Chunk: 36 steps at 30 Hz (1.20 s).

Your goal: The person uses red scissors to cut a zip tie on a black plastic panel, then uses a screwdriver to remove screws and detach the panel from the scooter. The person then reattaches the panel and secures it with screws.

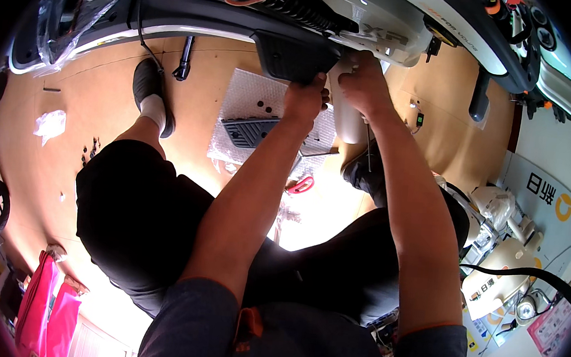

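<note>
My left hand has its fingers curled at the lower right corner of a black plastic panel on the side of a scooter. My right hand is closed at the scooter's edge, just right of that panel; what its fingers hold is hidden. Beneath it hangs a smooth cream plastic part. A thin dark rod shows beside my right wrist. On the floor below my hands, a grooved black footboard piece lies on bubble wrap.
Red-handled scissors lie between my legs. A black kickstand-like part stands near my left foot. Small dark fasteners and a crumpled plastic bag are on the floor at left. Cream parts and cardboard sit at right.
</note>
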Motion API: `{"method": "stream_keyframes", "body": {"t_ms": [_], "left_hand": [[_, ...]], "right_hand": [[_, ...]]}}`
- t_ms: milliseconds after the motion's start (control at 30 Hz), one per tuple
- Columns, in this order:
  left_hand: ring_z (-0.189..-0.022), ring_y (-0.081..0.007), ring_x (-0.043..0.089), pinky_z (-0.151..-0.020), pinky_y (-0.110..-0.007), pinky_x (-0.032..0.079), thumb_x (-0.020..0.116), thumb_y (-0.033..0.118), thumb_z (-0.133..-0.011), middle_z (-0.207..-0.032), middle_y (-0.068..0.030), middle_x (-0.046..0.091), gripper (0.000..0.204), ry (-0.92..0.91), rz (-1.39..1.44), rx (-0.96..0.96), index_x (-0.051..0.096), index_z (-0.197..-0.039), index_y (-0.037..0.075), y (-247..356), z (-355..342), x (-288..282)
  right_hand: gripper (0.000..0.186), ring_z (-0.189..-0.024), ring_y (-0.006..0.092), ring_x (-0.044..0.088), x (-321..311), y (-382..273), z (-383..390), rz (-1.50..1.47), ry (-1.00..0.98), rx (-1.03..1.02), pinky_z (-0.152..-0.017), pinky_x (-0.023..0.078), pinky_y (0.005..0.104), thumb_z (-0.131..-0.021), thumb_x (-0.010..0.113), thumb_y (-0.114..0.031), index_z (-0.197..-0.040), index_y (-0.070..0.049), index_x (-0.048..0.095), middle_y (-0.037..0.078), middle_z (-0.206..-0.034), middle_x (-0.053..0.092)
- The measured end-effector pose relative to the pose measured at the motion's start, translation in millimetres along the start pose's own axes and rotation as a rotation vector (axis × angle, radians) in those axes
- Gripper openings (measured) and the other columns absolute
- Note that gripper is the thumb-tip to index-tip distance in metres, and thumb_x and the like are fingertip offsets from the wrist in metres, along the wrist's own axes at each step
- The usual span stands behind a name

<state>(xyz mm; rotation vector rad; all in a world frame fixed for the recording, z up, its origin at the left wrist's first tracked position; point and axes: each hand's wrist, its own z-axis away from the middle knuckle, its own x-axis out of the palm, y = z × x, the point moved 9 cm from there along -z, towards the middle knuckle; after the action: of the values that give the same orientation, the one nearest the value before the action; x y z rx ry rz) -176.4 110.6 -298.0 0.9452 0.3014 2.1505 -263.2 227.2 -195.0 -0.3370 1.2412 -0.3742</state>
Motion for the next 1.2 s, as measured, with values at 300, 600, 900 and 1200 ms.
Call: {"method": "stream_keyframes", "body": {"t_ms": [300,600,900,1200], "left_hand": [[-0.052,-0.0104,0.046,-0.05,-0.03,0.04,0.074,0.029,-0.1,-0.065,0.003,0.05,0.026,0.124,-0.09,0.001,0.06,-0.087,0.011,0,3,-10],[-0.05,-0.0092,0.044,-0.048,-0.029,0.037,0.071,0.027,-0.102,-0.062,0.0051,0.046,0.022,0.137,-0.06,0.006,0.06,-0.089,0.013,-2,0,-4],[-0.049,-0.0095,0.045,-0.047,-0.029,0.039,0.073,0.029,-0.101,-0.062,0.0048,0.048,0.025,0.158,-0.11,0.044,0.059,-0.088,0.014,-3,-3,-7],[-0.049,-0.0107,0.047,-0.047,-0.03,0.04,0.074,0.029,-0.1,-0.063,0.0036,0.05,0.027,0.159,-0.102,0.033,0.057,-0.085,0.014,-1,1,-7]], "right_hand": [[0.028,-0.101,0.0399,0.07,-132,-114,110,0.189,-0.009,-0.11,-0.088,0.054,0.0471,-0.102,0.064,-0.017,-0.126,-0.006,0.056,0.021,-0.109,0.071],[0.02,-0.101,0.0395,0.068,-165,-137,128,-0.159,0.239,-0.327,-0.085,0.055,0.0442,-0.098,0.068,-0.011,-0.116,-0.008,0.061,0.015,-0.111,0.069],[0.022,-0.1,0.0395,0.068,-152,-136,126,-0.13,0.266,-0.43,-0.085,0.056,0.0447,-0.095,0.071,-0.01,-0.116,-0.008,0.062,0.015,-0.111,0.068],[0.021,-0.098,0.0407,0.068,-147,-138,119,-0.118,0.256,-0.453,-0.084,0.055,0.0464,-0.096,0.069,-0.01,-0.115,-0.006,0.062,0.017,-0.109,0.067]]}}
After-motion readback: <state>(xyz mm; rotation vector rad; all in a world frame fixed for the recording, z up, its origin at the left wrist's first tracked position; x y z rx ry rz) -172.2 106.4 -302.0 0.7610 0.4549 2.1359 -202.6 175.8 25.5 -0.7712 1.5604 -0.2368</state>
